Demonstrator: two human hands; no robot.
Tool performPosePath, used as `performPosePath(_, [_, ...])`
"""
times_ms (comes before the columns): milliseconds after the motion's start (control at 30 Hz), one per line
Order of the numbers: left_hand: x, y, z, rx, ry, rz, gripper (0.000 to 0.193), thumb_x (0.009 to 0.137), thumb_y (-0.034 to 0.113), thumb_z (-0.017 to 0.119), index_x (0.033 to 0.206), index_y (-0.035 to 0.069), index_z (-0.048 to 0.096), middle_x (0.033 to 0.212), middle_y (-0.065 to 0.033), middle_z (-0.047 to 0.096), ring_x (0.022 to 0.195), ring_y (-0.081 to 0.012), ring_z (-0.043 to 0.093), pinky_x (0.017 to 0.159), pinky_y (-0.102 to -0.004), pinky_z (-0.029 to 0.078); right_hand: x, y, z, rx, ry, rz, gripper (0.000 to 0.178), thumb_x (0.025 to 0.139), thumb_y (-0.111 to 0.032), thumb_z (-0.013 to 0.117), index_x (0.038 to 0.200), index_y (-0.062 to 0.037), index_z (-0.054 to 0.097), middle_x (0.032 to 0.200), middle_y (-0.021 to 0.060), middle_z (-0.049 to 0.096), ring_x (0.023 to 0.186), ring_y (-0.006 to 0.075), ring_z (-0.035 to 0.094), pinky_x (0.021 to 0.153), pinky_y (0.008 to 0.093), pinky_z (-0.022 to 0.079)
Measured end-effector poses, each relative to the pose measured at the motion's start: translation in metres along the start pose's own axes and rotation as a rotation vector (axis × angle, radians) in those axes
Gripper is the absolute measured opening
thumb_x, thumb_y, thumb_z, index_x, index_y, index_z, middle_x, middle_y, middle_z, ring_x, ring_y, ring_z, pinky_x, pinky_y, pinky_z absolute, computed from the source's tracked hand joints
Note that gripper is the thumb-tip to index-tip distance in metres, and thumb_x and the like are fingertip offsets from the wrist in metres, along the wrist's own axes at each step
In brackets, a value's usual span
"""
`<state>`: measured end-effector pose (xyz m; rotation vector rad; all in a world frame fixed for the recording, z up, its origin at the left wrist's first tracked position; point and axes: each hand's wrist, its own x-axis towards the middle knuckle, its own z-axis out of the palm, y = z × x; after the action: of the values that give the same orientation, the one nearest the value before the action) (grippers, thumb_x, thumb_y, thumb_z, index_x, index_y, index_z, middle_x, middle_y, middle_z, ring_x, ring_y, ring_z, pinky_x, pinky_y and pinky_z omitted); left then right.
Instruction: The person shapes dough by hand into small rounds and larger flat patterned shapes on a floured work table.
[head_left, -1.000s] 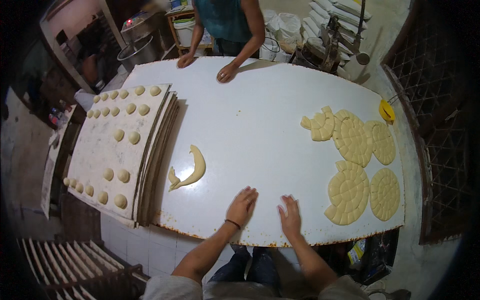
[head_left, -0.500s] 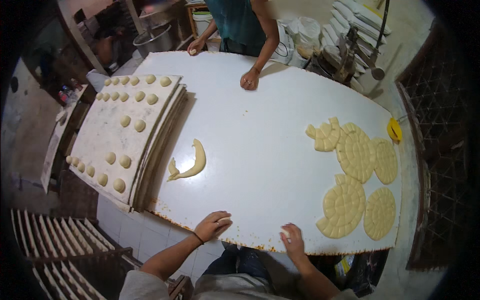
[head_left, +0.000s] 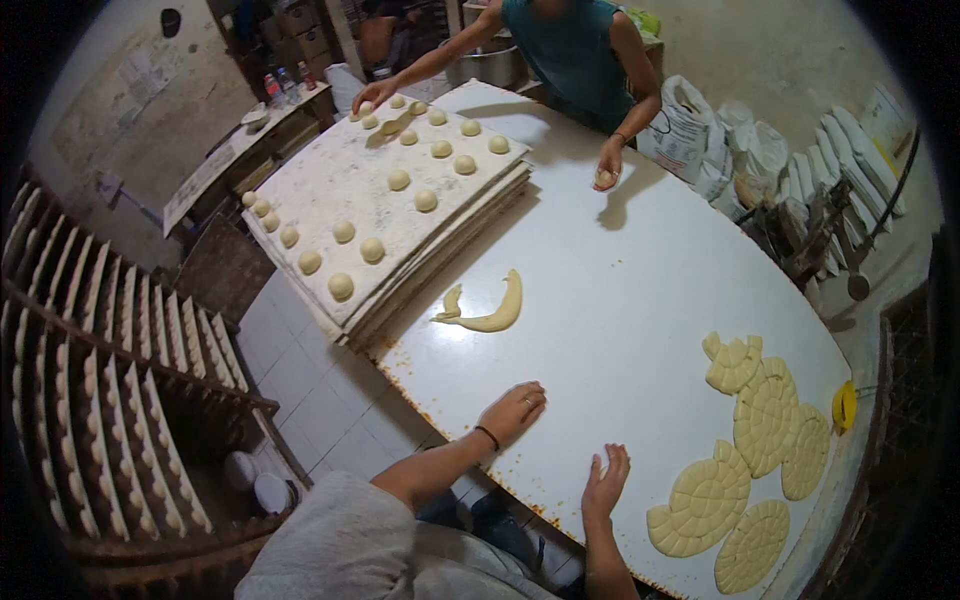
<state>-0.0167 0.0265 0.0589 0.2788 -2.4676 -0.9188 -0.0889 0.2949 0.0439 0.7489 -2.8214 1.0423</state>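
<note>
My left hand (head_left: 513, 412) is cupped palm down on the white tabletop, fingers together and curled; anything beneath it is hidden. To its right, my right hand (head_left: 605, 482) rests near the table's front edge with its fingers stretched forward and the thumb apart; no dough shows in it. Beyond my left hand lies a curved strip of dough (head_left: 497, 316). Scored flat rounds of dough (head_left: 700, 503) are spread at the right, one cut partly away. Rows of dough balls (head_left: 372, 250) stand on a floured board (head_left: 330, 190) at the left.
Across the table (head_left: 640, 270), a co-worker in a teal top (head_left: 570, 65) reaches one hand (head_left: 372, 96) to the board and holds the other hand (head_left: 608, 165) over the tabletop. A rack of filled trays (head_left: 120, 400) stands left. A yellow object (head_left: 844, 405) lies at the right edge.
My view has swung left. The dough balls that showed at both my hands are out of sight now. The co-worker's one hand has moved from the table's far edge onto the board.
</note>
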Motion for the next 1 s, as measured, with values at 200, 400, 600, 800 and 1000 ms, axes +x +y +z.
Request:
performPosePath(200, [-0.079,-0.009,-0.02,-0.233,-0.019,-0.417,0.026,0.103,0.022,0.07,0.122,0.006,0.07,0.112,-0.0108,0.074,0.108,-0.0224,0.069,0.096,-0.0384,0.057,-0.069,0.025,-0.006,0.175,-0.077,0.173,0.021,0.105,-0.008,0.062,0.123,0.0028,0.064,0.123,0.0173,0.064,0.122,0.0274,0.061,0.093,0.0366,0.057])
performPosePath(400, [-0.009,-0.032,-0.17,-1.295,-0.125,-1.008,0.046,0.102,0.019,0.074,0.146,0.01,0.061,0.12,0.0,0.071,0.111,-0.007,0.065,0.097,-0.0256,0.055,-0.017,-0.006,-0.019,0.773,-0.206,0.695,0.036,0.102,-0.011,0.066,0.134,0.0042,0.062,0.119,0.0136,0.066,0.101,0.0225,0.068,0.087,0.0335,0.059])
performPosePath(600, [0.097,-0.237,-0.448,-0.551,0.316,-0.621,0.047,0.087,0.016,0.083,0.13,0.007,0.068,0.11,-0.0063,0.073,0.099,-0.0203,0.069,0.087,-0.0359,0.058,0.04,-0.215,-0.009,0.717,-0.339,0.713,0.046,0.103,-0.014,0.063,0.146,0.0014,0.058,0.11,0.0104,0.07,0.099,0.0193,0.065,0.088,0.0315,0.055])
performPosePath(800, [0.153,-0.424,-0.557,0.343,0.125,-0.64,0.055,0.076,0.023,0.089,0.125,0.002,0.072,0.124,-0.0208,0.07,0.117,-0.0379,0.066,0.104,-0.0427,0.052,0.103,-0.341,0.056,0.659,-0.379,0.502,0.046,0.098,-0.006,0.068,0.14,0.0077,0.058,0.123,0.0154,0.066,0.108,0.0246,0.072,0.096,0.0334,0.059])
performPosePath(1000, [0.129,-0.426,-0.582,0.311,0.202,-0.449,0.073,0.076,0.031,0.092,0.138,0.002,0.066,0.142,-0.0223,0.059,0.129,-0.0395,0.058,0.113,-0.0451,0.048,0.234,-0.552,0.195,0.695,-0.725,-0.137,0.055,0.091,-0.015,0.077,0.143,-0.0005,0.062,0.13,0.0126,0.069,0.117,0.02,0.066,0.098,0.0341,0.055])
